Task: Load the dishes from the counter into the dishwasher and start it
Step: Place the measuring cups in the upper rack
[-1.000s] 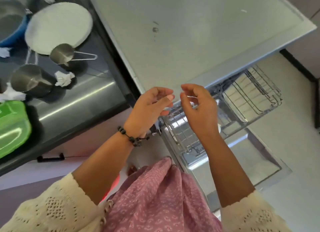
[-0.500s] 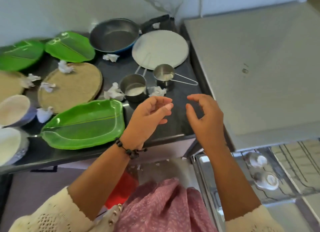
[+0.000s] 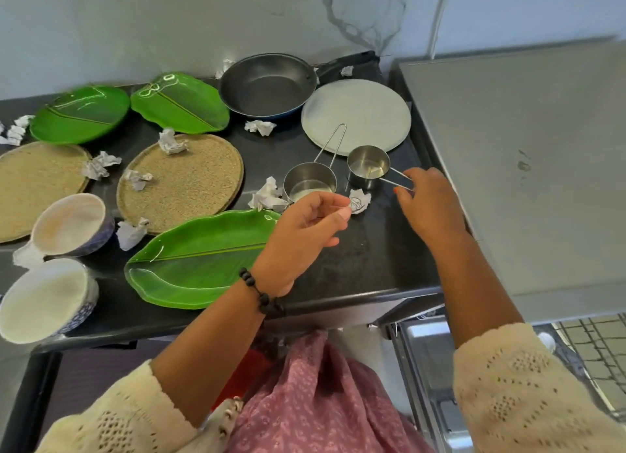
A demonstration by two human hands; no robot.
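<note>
On the black counter (image 3: 366,259) stand two steel measuring cups: one (image 3: 368,165) on the right and one (image 3: 310,183) left of it. My right hand (image 3: 432,212) pinches the wire handle of the right cup between thumb and fingers. My left hand (image 3: 301,239) hovers over the counter with loosely curled fingers, holding nothing, its fingertips by a crumpled paper (image 3: 359,201). Other dishes lie around: a white plate (image 3: 369,114), a frying pan (image 3: 267,85), three green leaf plates, the nearest (image 3: 196,261), and two bowls (image 3: 72,224), (image 3: 45,298).
Two woven round mats (image 3: 189,178), (image 3: 30,185) and several crumpled papers lie among the dishes. The dishwasher's grey top (image 3: 528,168) adjoins the counter on the right. Its open door (image 3: 430,385) and wire rack (image 3: 596,347) show at the lower right.
My view swung from the dishwasher rack to the counter. My right hand moved forward and took hold of the right measuring cup's handle. My left hand drifted over the counter.
</note>
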